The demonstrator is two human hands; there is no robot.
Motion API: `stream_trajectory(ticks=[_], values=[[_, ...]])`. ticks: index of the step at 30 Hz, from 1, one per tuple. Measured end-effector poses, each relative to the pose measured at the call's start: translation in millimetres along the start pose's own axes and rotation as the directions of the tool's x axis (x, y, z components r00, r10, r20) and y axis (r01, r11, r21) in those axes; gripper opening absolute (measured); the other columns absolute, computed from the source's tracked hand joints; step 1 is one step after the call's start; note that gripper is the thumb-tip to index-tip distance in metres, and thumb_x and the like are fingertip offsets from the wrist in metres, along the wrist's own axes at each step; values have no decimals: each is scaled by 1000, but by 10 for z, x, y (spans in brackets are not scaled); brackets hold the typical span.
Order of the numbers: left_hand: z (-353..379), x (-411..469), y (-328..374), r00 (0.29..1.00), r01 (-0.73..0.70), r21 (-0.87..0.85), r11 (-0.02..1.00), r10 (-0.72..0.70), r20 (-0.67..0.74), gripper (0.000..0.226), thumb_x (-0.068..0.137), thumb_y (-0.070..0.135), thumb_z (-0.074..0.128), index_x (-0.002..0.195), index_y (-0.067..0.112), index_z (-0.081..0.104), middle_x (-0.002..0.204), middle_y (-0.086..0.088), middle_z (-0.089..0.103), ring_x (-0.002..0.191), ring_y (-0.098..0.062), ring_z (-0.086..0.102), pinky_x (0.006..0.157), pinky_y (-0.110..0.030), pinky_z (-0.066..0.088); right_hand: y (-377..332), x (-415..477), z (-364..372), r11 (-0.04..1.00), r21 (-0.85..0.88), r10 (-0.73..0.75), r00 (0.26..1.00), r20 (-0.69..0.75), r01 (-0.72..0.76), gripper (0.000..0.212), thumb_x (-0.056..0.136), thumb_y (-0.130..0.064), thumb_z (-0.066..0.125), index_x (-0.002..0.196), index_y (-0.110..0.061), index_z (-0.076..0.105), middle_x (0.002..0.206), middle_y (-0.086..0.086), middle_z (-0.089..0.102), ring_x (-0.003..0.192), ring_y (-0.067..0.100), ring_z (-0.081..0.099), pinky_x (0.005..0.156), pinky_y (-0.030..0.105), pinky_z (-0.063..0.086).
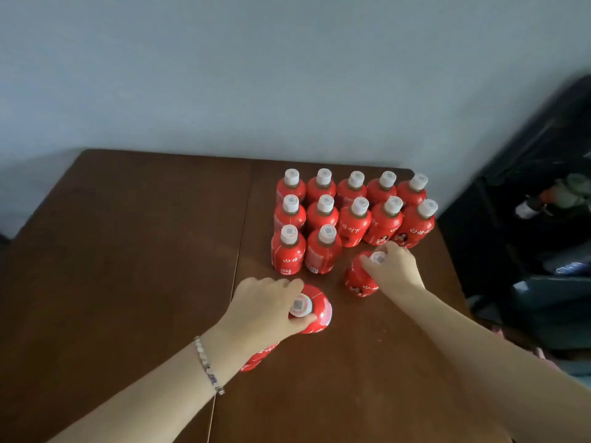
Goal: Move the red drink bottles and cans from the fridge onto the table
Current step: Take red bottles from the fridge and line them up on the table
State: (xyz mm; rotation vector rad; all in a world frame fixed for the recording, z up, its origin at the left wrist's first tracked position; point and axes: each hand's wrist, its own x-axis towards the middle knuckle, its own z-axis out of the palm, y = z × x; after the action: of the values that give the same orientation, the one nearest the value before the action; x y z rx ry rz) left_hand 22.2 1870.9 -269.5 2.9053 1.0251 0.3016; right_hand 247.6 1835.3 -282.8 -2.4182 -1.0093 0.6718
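The left hand (265, 308) curls its fingers and thumb round the neck of the near bottle (319, 311), just under its white cap. The right hand (395, 266) pinches the cap of the right bottle (358, 279) from above. Both bottles are rounded glossy red plastic with ribbed white screw caps pointing up. The right one stands upright near the counter's right edge. Whether the near one is tilted I cannot tell. Twelve like bottles (323, 215) stand upright in tight rows by the far right corner of the smooth brown wooden counter (128, 251). A metal bracelet (206, 366) circles the left wrist.
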Motion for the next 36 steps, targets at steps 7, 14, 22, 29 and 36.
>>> stream_trajectory(ticks=[7,14,22,29,36], values=[[308,215,56,999,28,-48,998,-29,-32,44,69,63,40,70,25,62,51,12,58,41,-6,54,38,-19,38,-46,588,161,962,269,42,999,30,-49,46,90,-46,54,111,-5,58,96,7,64,89,23,61,79,35,48],[435,329,140,1000,13,-93,996,-13,7,45,70,63,40,72,25,64,55,12,62,43,-5,58,39,-20,46,202,568,228,599,590,311,836,452,-542,66,90,-61,39,138,-16,44,130,12,55,103,31,63,77,41,56],[392,476,289,998,-5,-86,996,10,58,37,68,61,52,65,24,56,51,13,56,42,-6,54,41,-17,31,342,326,-15,903,337,99,892,441,-267,47,84,-6,55,130,-8,49,95,1,60,88,22,60,75,30,50],[357,743,670,986,-85,-109,990,99,132,37,66,61,49,63,24,55,52,11,58,44,-7,55,44,-19,26,529,-134,-128,847,-71,-412,735,538,526,95,67,-39,80,144,-37,24,142,-19,35,128,8,42,98,20,36],[360,1191,1096,944,-80,-104,991,109,312,57,77,63,59,108,16,49,102,0,54,88,-22,55,63,-29,32,1142,23,-280,987,28,-164,970,181,161,83,57,-42,85,128,-33,43,118,-12,55,109,11,56,90,23,45]])
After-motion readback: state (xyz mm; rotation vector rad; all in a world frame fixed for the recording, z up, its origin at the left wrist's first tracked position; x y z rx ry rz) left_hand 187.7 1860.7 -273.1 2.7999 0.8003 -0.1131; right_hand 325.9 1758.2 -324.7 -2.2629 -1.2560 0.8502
